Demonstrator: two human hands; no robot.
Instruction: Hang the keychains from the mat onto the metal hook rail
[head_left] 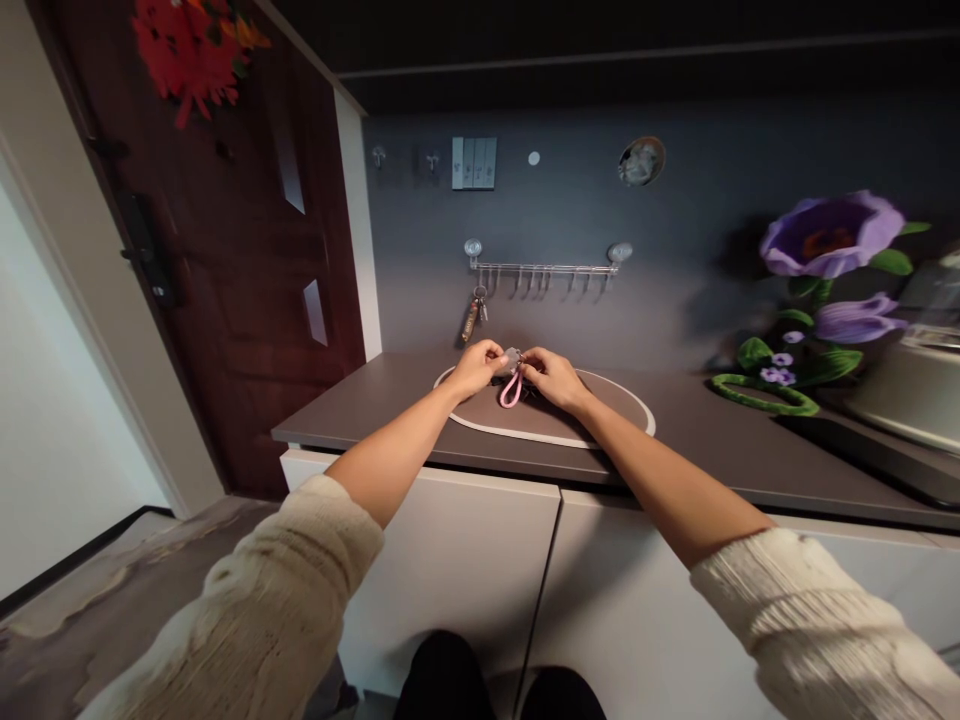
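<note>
Above an oval mat [480, 428] with a white border, my two hands meet around a keychain [511, 390] with a pink loop strap. The thumb and fingers of my left hand [478, 367] pinch a small greyish flat piece at its upper end. My right hand [553, 378] has its fingers closed on the metal part beside the strap's top. The pink loop hangs down between the hands. Small dark items lie behind it, too small to name. A bunch of keys with a brown tag [470, 318] hangs from the hook rail just beyond my left hand.
A clear hook rail [547, 268] is fixed to the grey wall. Purple fabric flowers [832, 240] stand on the counter [697, 440] at right, beside a large pale metallic object [911, 385]. White cabinet doors [465, 540] are below; a dark red door [255, 290] is at left.
</note>
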